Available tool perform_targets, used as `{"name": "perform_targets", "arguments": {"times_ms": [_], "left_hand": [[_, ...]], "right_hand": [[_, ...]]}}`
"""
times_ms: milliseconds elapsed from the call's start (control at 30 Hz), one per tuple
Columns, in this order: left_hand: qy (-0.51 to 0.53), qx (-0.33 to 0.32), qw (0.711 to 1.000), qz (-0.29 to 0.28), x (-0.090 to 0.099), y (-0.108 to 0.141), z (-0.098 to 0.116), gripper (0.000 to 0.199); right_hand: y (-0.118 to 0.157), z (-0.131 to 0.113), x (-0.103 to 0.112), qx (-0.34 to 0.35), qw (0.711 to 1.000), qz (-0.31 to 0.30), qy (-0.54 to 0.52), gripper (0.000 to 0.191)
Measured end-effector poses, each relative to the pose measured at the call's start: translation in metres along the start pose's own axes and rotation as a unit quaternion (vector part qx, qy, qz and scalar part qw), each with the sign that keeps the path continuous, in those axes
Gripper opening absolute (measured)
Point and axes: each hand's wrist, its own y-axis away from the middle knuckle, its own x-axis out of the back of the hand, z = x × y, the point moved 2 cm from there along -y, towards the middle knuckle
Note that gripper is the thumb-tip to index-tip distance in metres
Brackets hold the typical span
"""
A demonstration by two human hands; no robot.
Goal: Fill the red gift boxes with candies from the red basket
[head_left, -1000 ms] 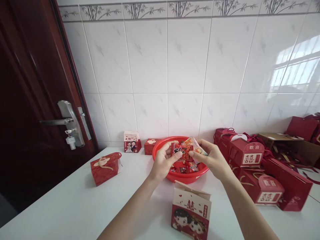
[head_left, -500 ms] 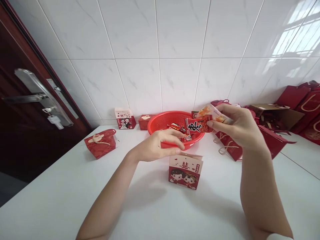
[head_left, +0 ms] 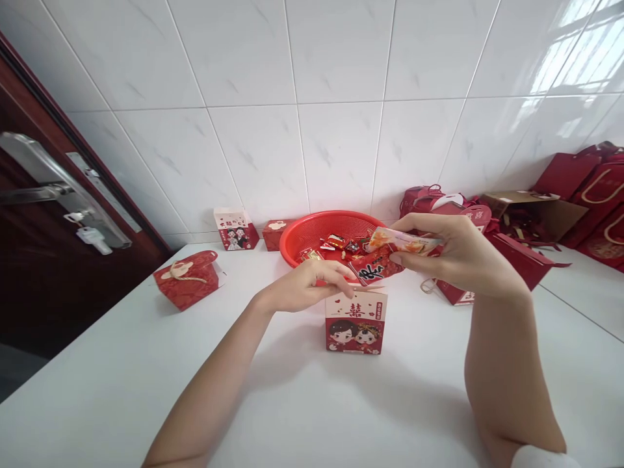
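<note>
My right hand [head_left: 439, 250] pinches two snack packets between thumb and fingers. One is a red packet [head_left: 373, 265] with a large black character; the other, a pale packet [head_left: 404, 240] with orange patterns, lies above it. Both hang just over the upright gift box [head_left: 355, 325], which is cream and red with two cartoon figures on its front. My left hand [head_left: 312, 285] grips the box's top edge at its left, fingertips bent over it. Behind stands a red plastic basket [head_left: 292, 235] with several small wrapped sweets [head_left: 335, 242] inside.
A red box with a rope handle [head_left: 189, 279] sits on the white table [head_left: 292, 409] at left. Two small boxes, one with a cartoon couple [head_left: 236, 231], stand against the tiled wall. Red bags [head_left: 602, 201] and an open cardboard box [head_left: 560, 211] crowd the right.
My right hand has brought the packets lower, close over the gift box's top. The gift box has turned to face me more squarely, with my left hand at its edge. The view has shifted slightly.
</note>
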Motion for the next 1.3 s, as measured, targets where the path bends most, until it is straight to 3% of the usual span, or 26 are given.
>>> {"name": "perform_targets", "arguments": {"times_ms": [167,600,700,800,1067,1300], "left_hand": [[0.006,0.038,0.999,0.029,-0.004,-0.003,-0.008,0.022],[0.081,0.080,0.993,-0.013,-0.001,-0.004,-0.012,0.048],[0.072,0.088,0.993,0.004,0.000,-0.004,-0.015,0.049],[0.058,0.104,0.992,0.032,0.000,-0.003,-0.020,0.052],[0.006,0.133,0.991,0.032,0.001,-0.001,-0.024,0.053],[0.028,0.064,0.998,-0.007,-0.004,0.001,-0.013,0.055]], "right_hand": [[-0.003,-0.001,-0.003,0.017,0.999,-0.009,0.040,0.016],[-0.017,0.003,-0.030,0.044,0.990,-0.071,0.117,0.010],[-0.018,0.005,-0.032,0.037,0.991,-0.069,0.109,0.009],[-0.019,0.007,-0.032,0.031,0.993,-0.062,0.096,0.008],[-0.017,0.010,-0.022,0.027,0.997,-0.054,0.038,0.018],[-0.009,0.009,-0.007,0.028,0.993,-0.115,-0.008,0.027]]}}
